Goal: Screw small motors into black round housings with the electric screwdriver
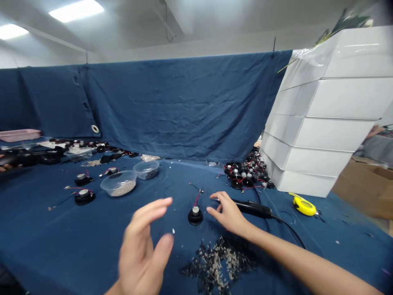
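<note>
Three round black parts with wires (84, 196) lie at left on the blue cloth (166, 246); a clear bowl of pale bits (119, 184) sits beside a smaller clear bowl (146, 169); left hand (143, 250) above cloth, fingers and thumb spread, empty; central black part with red wire (195, 216) stands between the hands; pale and dark scraps (220, 262) lie nearer the person; right hand (229, 213) just beside the central part, fingers loosely curved apart; black corded tool (253, 208) behind it; yellow tape measure (304, 205) farther right, below stacked white boxes (325, 119).
</note>
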`<state>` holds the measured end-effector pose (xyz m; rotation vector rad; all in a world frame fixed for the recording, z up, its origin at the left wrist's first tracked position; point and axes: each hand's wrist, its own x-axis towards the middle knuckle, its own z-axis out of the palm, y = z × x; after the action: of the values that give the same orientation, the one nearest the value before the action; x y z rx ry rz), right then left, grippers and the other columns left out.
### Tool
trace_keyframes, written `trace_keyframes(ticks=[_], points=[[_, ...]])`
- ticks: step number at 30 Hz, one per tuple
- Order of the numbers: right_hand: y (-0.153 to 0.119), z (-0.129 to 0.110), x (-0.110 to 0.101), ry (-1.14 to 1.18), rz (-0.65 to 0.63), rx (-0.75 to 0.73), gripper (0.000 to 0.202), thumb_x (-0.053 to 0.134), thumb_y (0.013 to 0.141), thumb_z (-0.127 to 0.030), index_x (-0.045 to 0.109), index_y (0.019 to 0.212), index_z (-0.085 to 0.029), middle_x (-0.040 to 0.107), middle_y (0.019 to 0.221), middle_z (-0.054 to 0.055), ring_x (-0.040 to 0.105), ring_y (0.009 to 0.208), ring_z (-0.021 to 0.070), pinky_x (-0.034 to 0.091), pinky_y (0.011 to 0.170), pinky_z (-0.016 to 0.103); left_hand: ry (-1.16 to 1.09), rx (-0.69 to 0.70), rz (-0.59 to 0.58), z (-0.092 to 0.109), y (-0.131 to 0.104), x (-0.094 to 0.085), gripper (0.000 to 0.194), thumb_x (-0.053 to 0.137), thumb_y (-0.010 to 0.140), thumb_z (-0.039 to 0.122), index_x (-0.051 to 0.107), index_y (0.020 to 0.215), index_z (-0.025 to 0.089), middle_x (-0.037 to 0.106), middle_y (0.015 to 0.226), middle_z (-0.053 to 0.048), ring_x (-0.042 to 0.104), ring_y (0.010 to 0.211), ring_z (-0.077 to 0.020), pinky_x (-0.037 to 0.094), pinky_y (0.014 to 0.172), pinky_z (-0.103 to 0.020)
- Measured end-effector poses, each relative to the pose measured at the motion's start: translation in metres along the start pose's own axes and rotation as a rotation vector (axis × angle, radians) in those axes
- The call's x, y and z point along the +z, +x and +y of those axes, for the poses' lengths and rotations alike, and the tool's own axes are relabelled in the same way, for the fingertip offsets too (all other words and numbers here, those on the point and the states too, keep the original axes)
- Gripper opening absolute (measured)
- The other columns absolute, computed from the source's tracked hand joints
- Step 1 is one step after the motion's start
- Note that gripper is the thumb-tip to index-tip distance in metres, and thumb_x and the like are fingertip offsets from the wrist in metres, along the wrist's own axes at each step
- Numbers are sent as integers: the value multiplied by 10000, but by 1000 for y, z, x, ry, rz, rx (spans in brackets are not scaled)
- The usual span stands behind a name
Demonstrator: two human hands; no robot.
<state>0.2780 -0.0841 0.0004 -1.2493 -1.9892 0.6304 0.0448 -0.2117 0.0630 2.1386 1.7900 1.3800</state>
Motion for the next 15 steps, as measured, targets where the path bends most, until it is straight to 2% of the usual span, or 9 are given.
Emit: trace_keyframes(ticks=[1, 3, 4, 6, 8, 10, 13, 15], points=[[-4, 4, -10, -6, -14, 0, 294, 598, 819, -326, 550, 1081, -202, 525, 1128, 55, 585, 659, 104, 491, 742, 304, -65, 7, -66, -6, 14, 14, 338, 443, 903, 408, 484, 1221, 299, 537, 1275, -60, 516, 1172, -258, 469, 959, -435], [-10, 13, -27, -16, -41, 8, 222, 591, 819, -290, 571, 1021, -199, 544, 1089, 47, 591, 662, 107, 491, 726, 293, -130, -19, -292, -26, 38, 40, 414, 501, 865, 416, 451, 1246, 260, 573, 1231, -75, 573, 1073, -254, 493, 894, -418], [-14, 16, -33, -21, -52, 16, 194, 588, 819, -280, 579, 995, -198, 555, 1058, 43, 595, 667, 112, 490, 718, 290, -96, -55, -437, -37, 47, 52, 471, 537, 839, 429, 436, 1261, 248, 581, 1222, -83, 590, 1029, -250, 504, 849, -404], [-20, 20, -40, -32, -65, 35, 159, 583, 820, -271, 590, 963, -201, 570, 999, 35, 601, 683, 123, 486, 704, 287, -7, -47, -619, -57, 60, 74, 562, 600, 784, 466, 440, 1275, 243, 581, 1216, -88, 589, 1026, -265, 481, 867, -413], [-27, 21, -43, -51, -88, 50, 142, 575, 824, -260, 595, 954, -208, 576, 982, 29, 601, 687, 127, 483, 699, 285, 95, 23, -674, -69, 66, 91, 574, 654, 718, 512, 511, 1202, 238, 593, 1175, -84, 565, 1068, -296, 446, 900, -427], [-35, 18, -45, -87, -121, 47, 146, 571, 825, -249, 593, 966, -219, 579, 999, 28, 597, 695, 129, 481, 716, 288, 151, 76, -664, -73, 69, 104, 517, 670, 691, 531, 559, 1099, 233, 611, 1097, -73, 569, 1042, -300, 440, 873, -409], [-51, 14, -52, -181, -157, 20, 164, 560, 836, -249, 586, 997, -241, 585, 1036, 31, 598, 795, 162, 473, 777, 306, 128, 108, -662, -74, 71, 114, 413, 667, 703, 503, 563, 995, 230, 615, 987, -44, 589, 933, -269, 443, 780, -357], [-61, 13, -58, -236, -164, 19, 161, 544, 848, -252, 584, 1004, -247, 589, 1047, 37, 590, 874, 187, 465, 804, 315, 72, 132, -674, -76, 73, 116, 384, 663, 719, 473, 555, 996, 231, 604, 974, -36, 583, 919, -254, 436, 769, -341]])
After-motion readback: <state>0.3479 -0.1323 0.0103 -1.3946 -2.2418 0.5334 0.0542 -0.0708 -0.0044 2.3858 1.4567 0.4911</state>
